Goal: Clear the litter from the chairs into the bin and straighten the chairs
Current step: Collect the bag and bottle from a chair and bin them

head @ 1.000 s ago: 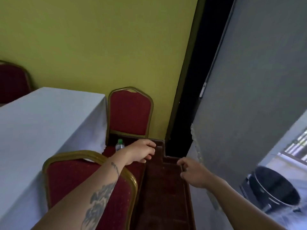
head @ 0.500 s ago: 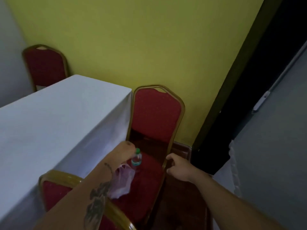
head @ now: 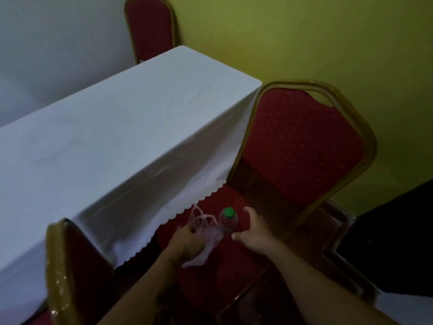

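Pink plastic bag [head: 208, 233] gripped in our left hand [head: 187, 241], we spread open the fingers of our right hand [head: 256, 232] beside the green-capped clear bottle [head: 228, 220] upright on the red padded chair [head: 302, 146]; binning and straightening remain.

Left hand [head: 187, 240] grips plastic bag [head: 210, 233]; right hand [head: 254, 233] spread beside bottle [head: 228, 219] on chair [head: 302, 146]

The red chair's seat [head: 222, 277] bears an upright green-capped bottle [head: 228, 220], with a plastic bag [head: 210, 233] just beside it.
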Motion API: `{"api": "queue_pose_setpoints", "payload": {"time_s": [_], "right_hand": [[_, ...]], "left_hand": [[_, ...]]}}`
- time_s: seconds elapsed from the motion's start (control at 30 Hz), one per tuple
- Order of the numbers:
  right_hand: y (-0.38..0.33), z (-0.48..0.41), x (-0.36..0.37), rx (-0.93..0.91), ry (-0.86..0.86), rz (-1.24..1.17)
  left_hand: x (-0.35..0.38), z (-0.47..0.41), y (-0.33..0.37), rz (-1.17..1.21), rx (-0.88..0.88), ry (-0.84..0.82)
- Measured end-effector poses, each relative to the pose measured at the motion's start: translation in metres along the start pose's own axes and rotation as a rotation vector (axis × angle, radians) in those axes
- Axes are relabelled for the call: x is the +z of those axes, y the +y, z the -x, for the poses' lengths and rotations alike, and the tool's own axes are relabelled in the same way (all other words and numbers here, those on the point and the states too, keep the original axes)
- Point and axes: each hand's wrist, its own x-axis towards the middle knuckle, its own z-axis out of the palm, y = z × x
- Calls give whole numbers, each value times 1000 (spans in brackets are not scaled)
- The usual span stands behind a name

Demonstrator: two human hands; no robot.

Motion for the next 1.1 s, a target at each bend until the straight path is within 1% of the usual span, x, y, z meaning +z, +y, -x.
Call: {"api": "queue_pose_setpoints", "payload": {"time_s": [0.03, 0.13, 0.23, 0.3, 0.4, 0.47, 0.53, 0.63, 0.8, 0.83, 0.9, 1.0, 1.1], "right_hand": [[3, -17, 4, -7, -28, -12], [7, -49, 12, -47, -29, -7], [12, -74, 22, -100, -21, -15], [18, -91, 30, -133, -33, 6], [27, -104, 39, -178, -45, -18], [35, -111, 46, -212, -50, -48], [39, -112, 50, -228, -67, -55], [43, -113, 51, -230, -64, -29], [29, -98, 37, -215, -47, -18], [22, -91, 31, -220, -40, -14], [1, -72, 17, -254, -10, -23], [-35, -49, -2, -322, 34, -13], [-82, -13, -21, -405, 113, -9]], "left_hand": [[12, -18, -10, 15, -59, 16], [42, -49, -30, 13, -215, 39], [68, -64, -36, 19, -255, 63], [87, -84, -50, 25, -261, 62], [113, -113, -76, 33, -213, 31], [127, -121, -84, 12, -228, 50], [133, -123, -87, 3, -233, 111], [135, -127, -94, 17, -147, 237], [102, -105, -76, -54, -83, 333], [90, -98, -69, -26, -46, 383], [58, -82, -55, 24, -8, 445], [5, -51, -30, 141, 44, 422], [-58, 6, 0, 151, 9, 475]]}}
